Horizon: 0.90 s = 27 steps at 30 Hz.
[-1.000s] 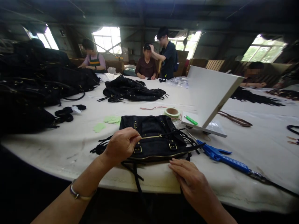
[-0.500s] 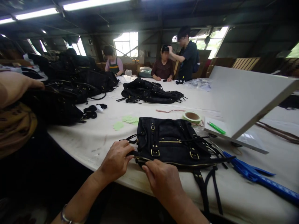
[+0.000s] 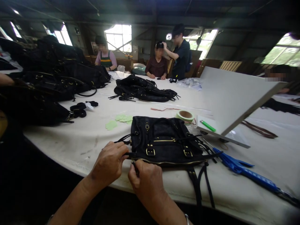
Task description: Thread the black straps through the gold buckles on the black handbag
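A black handbag (image 3: 164, 137) with brass buckles lies flat at the near edge of the table, its zippered opening toward me. My left hand (image 3: 110, 160) pinches the black end of the bag's zipper at the left corner. Just right of it, my right hand (image 3: 146, 175) is closed at the same end of the zipper, thumb against curled fingers, on a small dark piece mostly hidden by the fingers. Black straps (image 3: 194, 184) hang from the bag over the table edge.
A blue tool (image 3: 246, 170), a roll of tape (image 3: 185, 115) and a green pen (image 3: 207, 125) on a white stand (image 3: 217, 100) are to the right. Black bags (image 3: 47, 81) pile up left; more bags (image 3: 144, 88) lie ahead. Several people are across the table.
My right hand has moved left along the zipper, closer to my left hand. The view has turned right, so the scene sits further left.
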Available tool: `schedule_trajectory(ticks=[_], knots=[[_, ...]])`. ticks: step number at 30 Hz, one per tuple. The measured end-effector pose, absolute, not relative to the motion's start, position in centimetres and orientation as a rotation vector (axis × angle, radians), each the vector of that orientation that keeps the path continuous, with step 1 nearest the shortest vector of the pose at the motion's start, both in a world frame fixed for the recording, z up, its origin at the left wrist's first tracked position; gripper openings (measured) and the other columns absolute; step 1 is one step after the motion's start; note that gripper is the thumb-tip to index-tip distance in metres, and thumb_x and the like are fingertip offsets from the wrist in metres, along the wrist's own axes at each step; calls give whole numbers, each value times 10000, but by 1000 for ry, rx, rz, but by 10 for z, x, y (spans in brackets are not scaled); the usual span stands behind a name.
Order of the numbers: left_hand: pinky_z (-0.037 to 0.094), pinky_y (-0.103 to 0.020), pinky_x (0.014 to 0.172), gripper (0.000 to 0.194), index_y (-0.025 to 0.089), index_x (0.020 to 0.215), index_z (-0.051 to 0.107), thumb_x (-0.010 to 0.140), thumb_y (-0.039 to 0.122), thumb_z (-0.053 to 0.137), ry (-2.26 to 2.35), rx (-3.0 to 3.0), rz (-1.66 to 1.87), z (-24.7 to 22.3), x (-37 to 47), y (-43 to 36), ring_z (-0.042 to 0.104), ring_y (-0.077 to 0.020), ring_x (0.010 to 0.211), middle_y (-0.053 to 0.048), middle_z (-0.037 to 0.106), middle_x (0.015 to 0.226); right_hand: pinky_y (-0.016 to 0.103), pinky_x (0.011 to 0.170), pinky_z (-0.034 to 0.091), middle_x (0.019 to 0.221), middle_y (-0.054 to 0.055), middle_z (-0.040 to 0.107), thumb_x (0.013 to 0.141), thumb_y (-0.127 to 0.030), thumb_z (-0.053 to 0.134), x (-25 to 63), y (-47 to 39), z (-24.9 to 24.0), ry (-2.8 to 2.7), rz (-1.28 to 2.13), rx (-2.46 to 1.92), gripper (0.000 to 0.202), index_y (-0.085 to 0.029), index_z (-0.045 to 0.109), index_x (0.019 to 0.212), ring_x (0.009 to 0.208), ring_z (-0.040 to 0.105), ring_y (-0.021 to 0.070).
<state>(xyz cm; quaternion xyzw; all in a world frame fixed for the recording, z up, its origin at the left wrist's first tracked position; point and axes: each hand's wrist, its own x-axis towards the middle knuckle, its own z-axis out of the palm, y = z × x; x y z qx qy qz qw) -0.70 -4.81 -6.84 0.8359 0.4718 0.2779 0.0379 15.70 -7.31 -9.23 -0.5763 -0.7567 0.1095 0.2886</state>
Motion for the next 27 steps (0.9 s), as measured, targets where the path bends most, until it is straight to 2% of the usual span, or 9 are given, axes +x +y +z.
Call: schedule_trajectory(ticks=[7, 17, 23, 27], knots=[[311, -346, 712, 153, 173, 775, 507, 880, 71, 462, 1443, 2698, 828, -67, -11, -40, 449, -209, 728, -19, 511, 763, 322, 538, 89, 596, 49, 649, 818, -291, 548, 180, -79, -80, -2105, 140, -1723, 205, -195, 619, 651, 511, 576, 190], [320, -354, 721, 162, 171, 752, 521, 880, 110, 443, 1546, 2667, 724, -74, -14, -34, 456, -216, 729, -28, 530, 742, 325, 557, 122, 592, 41, 634, 921, -293, 467, 247, -95, -93, -2137, 105, -1908, 309, -200, 584, 650, 553, 608, 197], [327, -359, 731, 146, 177, 802, 560, 892, 174, 444, 1593, 2658, 663, -80, -17, -34, 467, -234, 760, -36, 554, 766, 328, 560, 139, 655, 39, 657, 939, -293, 453, 255, -94, -92, -2190, 159, -1932, 289, -204, 590, 701, 611, 631, 208], [322, -360, 723, 181, 181, 767, 559, 887, 182, 423, 1602, 2643, 649, -82, -18, -33, 474, -225, 734, -37, 556, 746, 332, 564, 152, 691, 51, 665, 943, -266, 444, 262, -92, -93, -2199, 177, -1967, 273, -201, 598, 727, 660, 647, 226]])
